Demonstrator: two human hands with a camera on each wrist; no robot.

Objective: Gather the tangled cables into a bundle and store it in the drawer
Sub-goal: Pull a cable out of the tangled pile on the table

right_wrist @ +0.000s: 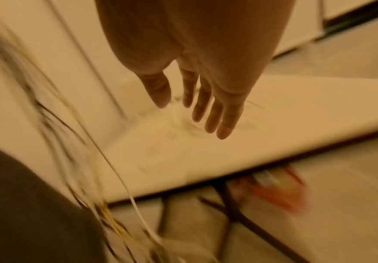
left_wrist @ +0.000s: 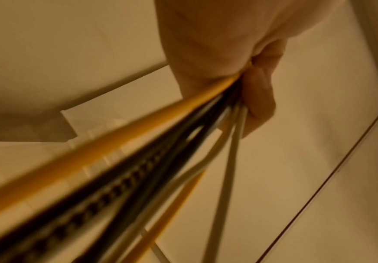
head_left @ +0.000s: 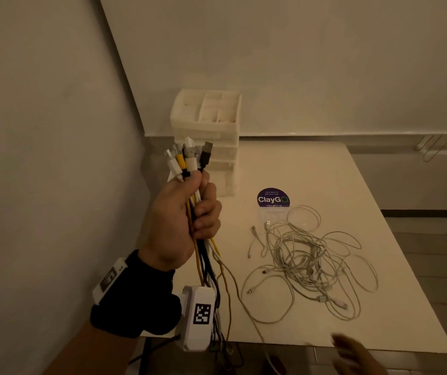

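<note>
Cables [head_left: 190, 163] in yellow, black and white stand bunched in the left hand [head_left: 181, 220], plugs up, left of centre in the head view; its fingers curl tight round them and the tails hang past the wrist. More white cables [head_left: 306, 261] lie tangled on the white table [head_left: 311, 169], lower right of centre. Behind the fist stands the white drawer unit [head_left: 211, 136]. At the bottom right edge the right hand [right_wrist: 197, 99] hovers with fingers straight, holding nothing.

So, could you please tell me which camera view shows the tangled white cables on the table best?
The head view: the loose tangle of white cables lies sharp and whole on the white table. The right wrist view shows only a faint blur of it beyond the fingers; the left wrist view misses it.
</note>
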